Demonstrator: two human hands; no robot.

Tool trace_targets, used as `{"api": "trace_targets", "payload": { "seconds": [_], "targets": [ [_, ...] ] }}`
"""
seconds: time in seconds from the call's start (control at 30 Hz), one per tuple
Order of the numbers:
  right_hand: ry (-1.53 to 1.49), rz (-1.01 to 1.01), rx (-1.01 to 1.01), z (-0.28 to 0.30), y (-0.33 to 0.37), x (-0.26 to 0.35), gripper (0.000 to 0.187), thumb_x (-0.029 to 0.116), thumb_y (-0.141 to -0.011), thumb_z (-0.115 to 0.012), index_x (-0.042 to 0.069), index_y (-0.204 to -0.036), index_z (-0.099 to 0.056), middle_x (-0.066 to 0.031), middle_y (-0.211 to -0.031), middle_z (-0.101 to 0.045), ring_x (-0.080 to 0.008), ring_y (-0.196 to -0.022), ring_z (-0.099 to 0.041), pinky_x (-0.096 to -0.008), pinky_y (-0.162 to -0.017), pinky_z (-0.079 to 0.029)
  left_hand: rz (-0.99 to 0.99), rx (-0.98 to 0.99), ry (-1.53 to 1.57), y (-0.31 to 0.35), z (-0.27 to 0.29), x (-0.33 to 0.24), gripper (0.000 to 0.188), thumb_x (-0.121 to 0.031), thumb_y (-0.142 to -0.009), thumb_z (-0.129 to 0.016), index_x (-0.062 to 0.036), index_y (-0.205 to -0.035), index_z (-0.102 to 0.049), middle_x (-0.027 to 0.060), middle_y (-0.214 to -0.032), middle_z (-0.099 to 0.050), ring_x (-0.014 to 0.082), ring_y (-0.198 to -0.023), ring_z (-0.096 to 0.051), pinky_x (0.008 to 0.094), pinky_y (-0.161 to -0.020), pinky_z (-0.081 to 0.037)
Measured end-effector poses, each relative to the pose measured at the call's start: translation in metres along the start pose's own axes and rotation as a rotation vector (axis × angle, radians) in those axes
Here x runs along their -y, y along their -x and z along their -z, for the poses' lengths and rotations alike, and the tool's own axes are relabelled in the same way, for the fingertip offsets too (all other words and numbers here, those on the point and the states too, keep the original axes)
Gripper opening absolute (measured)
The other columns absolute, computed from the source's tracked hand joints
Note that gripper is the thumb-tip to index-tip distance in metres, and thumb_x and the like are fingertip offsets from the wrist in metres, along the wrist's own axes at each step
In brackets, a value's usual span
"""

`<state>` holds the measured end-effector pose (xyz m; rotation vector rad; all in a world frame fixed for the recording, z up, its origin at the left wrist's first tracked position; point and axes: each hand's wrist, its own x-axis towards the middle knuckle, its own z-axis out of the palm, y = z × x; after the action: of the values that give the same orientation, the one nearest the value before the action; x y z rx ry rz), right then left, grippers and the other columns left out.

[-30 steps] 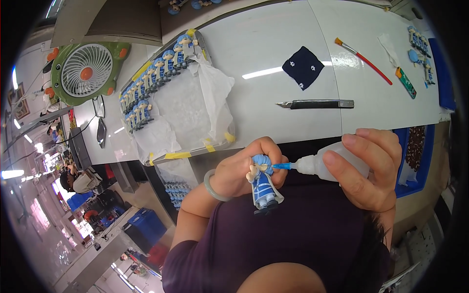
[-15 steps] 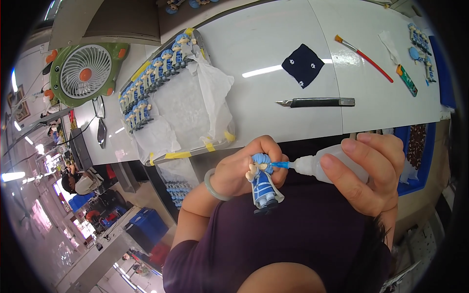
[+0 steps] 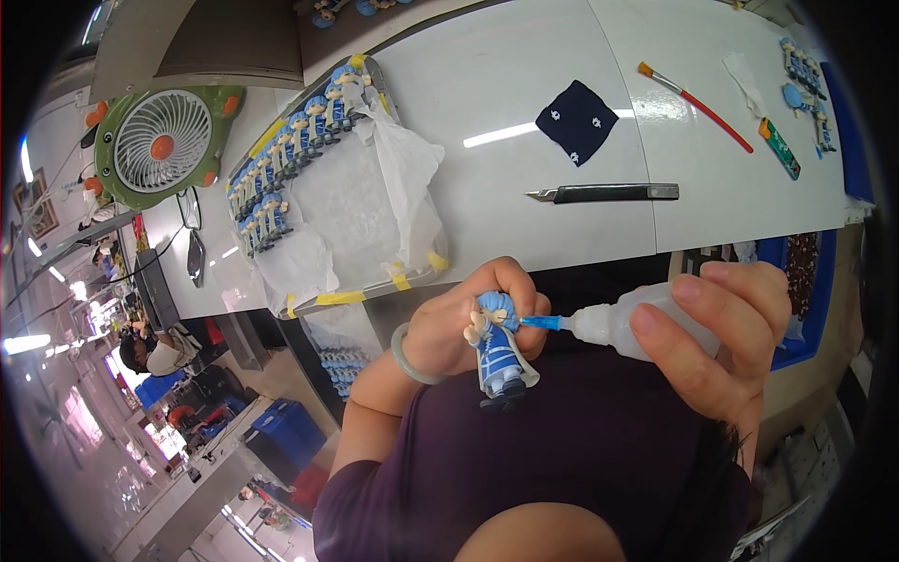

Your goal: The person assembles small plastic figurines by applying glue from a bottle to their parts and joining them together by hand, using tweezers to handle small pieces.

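Note:
My left hand [image 3: 459, 323] is closed round the back of a small figurine [image 3: 499, 351] with blue hair, a blue outfit and a pale cape. The figurine is held upright in front of my chest. In my right hand [image 3: 726, 337] is a white squeeze bottle [image 3: 646, 321], gripped between the thumb and fingers. A thin blue nozzle [image 3: 541, 322] on the bottle points left, its tip at the figurine's head beside my left fingers. Whether the tip touches the hair is too small to tell.
A tray [image 3: 339, 298] edged with yellow tape holds rows of similar figurines [image 3: 286, 145] on white sheeting. On the table lie a craft knife [image 3: 604, 193], a dark cloth [image 3: 576, 123], a red-handled brush [image 3: 698, 108] and a small green box [image 3: 779, 148]. A green fan [image 3: 164, 147] stands left.
The bottle has shifted slightly right and down with my right hand, and more of its nozzle shows. The figurine has turned a little and moved slightly left in my left hand.

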<state>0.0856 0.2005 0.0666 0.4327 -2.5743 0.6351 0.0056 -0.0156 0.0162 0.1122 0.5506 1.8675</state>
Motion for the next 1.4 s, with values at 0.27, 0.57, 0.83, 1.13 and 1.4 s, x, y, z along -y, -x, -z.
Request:
{"api": "trace_targets", "payload": {
  "seconds": [0.27, 0.57, 0.83, 1.13, 1.4],
  "targets": [
    [-0.027, 0.014, -0.006, -0.006, 0.0, -0.001, 0.041, 0.015, -0.061, -0.073, 0.02, -0.098, -0.059, 0.0001, -0.106, -0.046, -0.0189, -0.094, -0.044, -0.0286, -0.07, -0.041, 0.002, -0.023, -0.046, -0.001, -0.003, -0.001, 0.04, -0.042, -0.085, -0.043, -0.0027, -0.094, -0.04, 0.0098, -0.076, -0.046, 0.016, -0.066, -0.041, 0.0253, -0.057, -0.036],
    [0.002, 0.011, 0.009, -0.006, 0.0, 0.002, 0.041, 0.015, -0.061, -0.073, 0.02, -0.099, -0.059, 0.0007, -0.107, -0.046, -0.0186, -0.095, -0.045, -0.029, -0.069, -0.04, -0.021, -0.002, -0.051, 0.0, -0.002, 0.001, 0.042, -0.043, -0.085, -0.042, -0.0014, -0.092, -0.039, 0.0094, -0.076, -0.046, 0.0157, -0.066, -0.041, 0.0248, -0.056, -0.036],
    [-0.025, 0.011, -0.002, -0.006, 0.001, 0.003, 0.041, 0.015, -0.06, -0.073, 0.02, -0.099, -0.06, 0.0004, -0.108, -0.046, -0.0183, -0.096, -0.044, -0.0291, -0.07, -0.04, 0.012, -0.037, -0.069, 0.0, -0.006, -0.002, 0.042, -0.043, -0.085, -0.042, -0.0021, -0.093, -0.04, 0.0096, -0.076, -0.046, 0.0158, -0.066, -0.041, 0.0248, -0.056, -0.036],
    [-0.105, -0.167, -0.125, -0.013, -0.002, -0.027, 0.031, 0.004, -0.062, -0.065, 0.011, -0.092, -0.063, -0.0044, -0.095, -0.055, -0.0207, -0.085, -0.052, -0.0294, -0.072, -0.044, -0.023, 0.013, -0.007, -0.002, 0.003, 0.0, 0.04, -0.042, -0.085, -0.044, -0.0031, -0.095, -0.04, 0.0099, -0.076, -0.046, 0.016, -0.066, -0.041, 0.0256, -0.057, -0.036],
    [-0.12, -0.495, -0.047, -0.081, 0.028, -0.1, 0.039, 0.0, -0.067, -0.061, 0.006, -0.105, -0.058, -0.0095, -0.104, -0.054, -0.0252, -0.095, -0.05, -0.0293, -0.079, -0.043, -0.138, 0.007, -0.034, -0.007, 0.005, 0.002, 0.047, -0.047, -0.085, -0.042, -0.0024, -0.1, -0.04, 0.0097, -0.074, -0.047, 0.0149, -0.06, -0.041, 0.0249, -0.056, -0.036]
  ]
}}
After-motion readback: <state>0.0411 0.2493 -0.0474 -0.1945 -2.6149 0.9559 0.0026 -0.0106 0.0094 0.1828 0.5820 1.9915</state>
